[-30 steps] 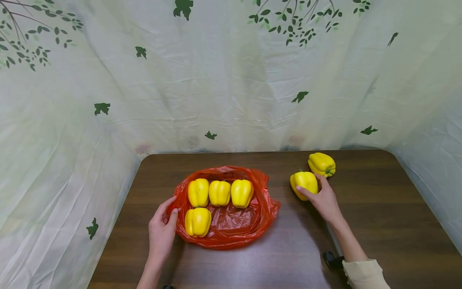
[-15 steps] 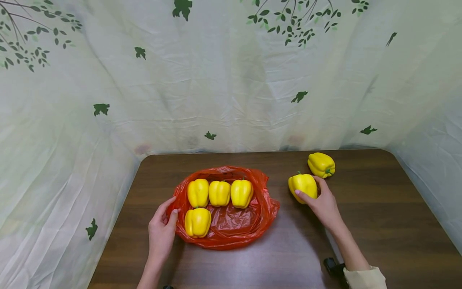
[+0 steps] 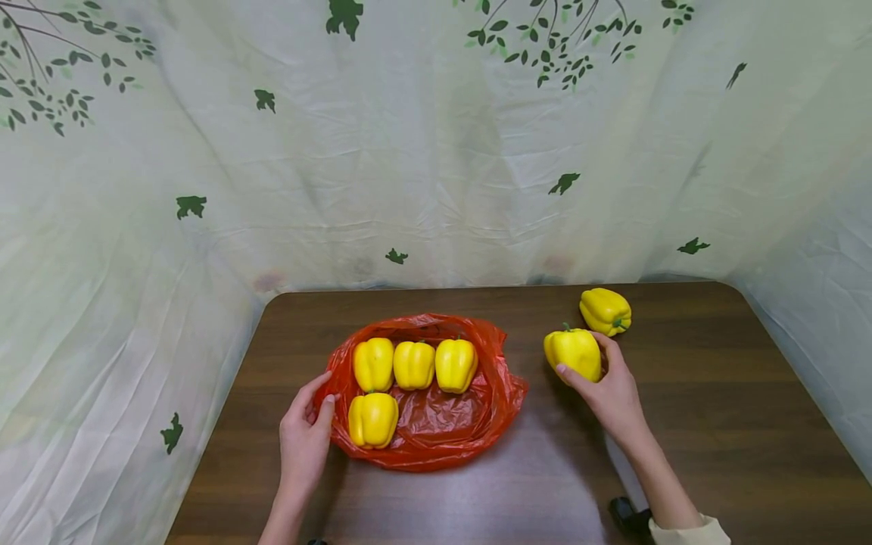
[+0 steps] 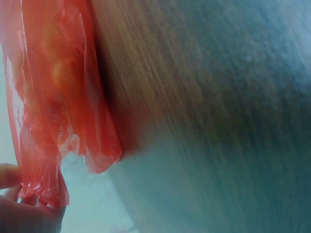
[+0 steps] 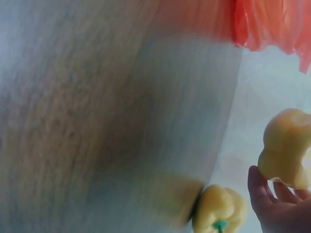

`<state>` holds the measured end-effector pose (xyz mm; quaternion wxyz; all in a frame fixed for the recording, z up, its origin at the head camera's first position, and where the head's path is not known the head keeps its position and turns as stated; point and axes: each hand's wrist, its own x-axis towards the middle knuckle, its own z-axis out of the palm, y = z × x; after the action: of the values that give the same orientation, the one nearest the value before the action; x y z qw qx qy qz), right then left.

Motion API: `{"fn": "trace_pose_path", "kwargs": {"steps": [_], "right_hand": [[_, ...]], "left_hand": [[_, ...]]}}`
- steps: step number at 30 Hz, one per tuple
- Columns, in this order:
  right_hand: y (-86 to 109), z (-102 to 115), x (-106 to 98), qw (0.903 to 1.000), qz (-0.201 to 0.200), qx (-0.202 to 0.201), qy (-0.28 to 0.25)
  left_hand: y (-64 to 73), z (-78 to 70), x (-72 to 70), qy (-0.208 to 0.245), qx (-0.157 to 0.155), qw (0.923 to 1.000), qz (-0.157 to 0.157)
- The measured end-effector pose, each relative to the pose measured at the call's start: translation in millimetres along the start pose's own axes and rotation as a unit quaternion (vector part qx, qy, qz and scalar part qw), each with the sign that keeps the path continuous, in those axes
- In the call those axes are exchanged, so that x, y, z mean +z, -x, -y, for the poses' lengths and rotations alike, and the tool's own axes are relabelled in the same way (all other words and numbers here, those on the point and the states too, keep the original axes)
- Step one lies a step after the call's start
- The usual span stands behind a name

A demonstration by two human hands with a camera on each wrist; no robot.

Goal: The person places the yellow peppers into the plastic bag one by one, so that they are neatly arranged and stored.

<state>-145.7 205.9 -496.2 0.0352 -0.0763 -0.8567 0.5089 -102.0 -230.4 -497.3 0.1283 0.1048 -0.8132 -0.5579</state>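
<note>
A red plastic bag (image 3: pixel 443 420) lies spread on the table with its mouth facing up. Inside it sit several yellow bell peppers, three in a back row and one pepper (image 3: pixel 373 421) in front at the left. My left hand (image 3: pixel 303 435) pinches the bag's left rim; the gathered red plastic (image 4: pixel 43 189) shows between its fingers in the left wrist view. With thumb and fingers, my right hand (image 3: pixel 616 397) grips another yellow bell pepper (image 3: pixel 571 353), right of the bag and raised off the table in the right wrist view. One more bell pepper (image 3: pixel 605 311) lies on its side just behind.
The brown wooden table (image 3: pixel 722 409) extends right and in front of the bag. A pale curtain (image 3: pixel 450 151) with leaf prints hangs behind its back edge. A black device (image 3: pixel 628 516) is at the right wrist.
The right hand has shifted the held bell pepper slightly left and toward the front, turning it a little. My left hand and the bag stay in place.
</note>
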Motion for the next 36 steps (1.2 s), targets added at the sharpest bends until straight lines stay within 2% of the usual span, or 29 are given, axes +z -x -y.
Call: {"fn": "trace_pose_path", "kwargs": {"steps": [6, 24, 36], "right_hand": [[6.3, 7, 2, 0.9999, -0.003, -0.006, -0.015], [27.2, 33, 2, 0.9989, -0.001, -0.037, -0.028], [35.9, 43, 4, 0.9963, -0.01, -0.082, -0.024]], "left_hand": [[0.0, 0.6, 0.0, 0.003, 0.006, 1.0, 0.0], [0.4, -1.2, -1.1, -0.001, -0.006, 1.0, 0.006], [1.3, -3.0, -2.8, -0.002, -0.009, 0.9999, 0.011]]}}
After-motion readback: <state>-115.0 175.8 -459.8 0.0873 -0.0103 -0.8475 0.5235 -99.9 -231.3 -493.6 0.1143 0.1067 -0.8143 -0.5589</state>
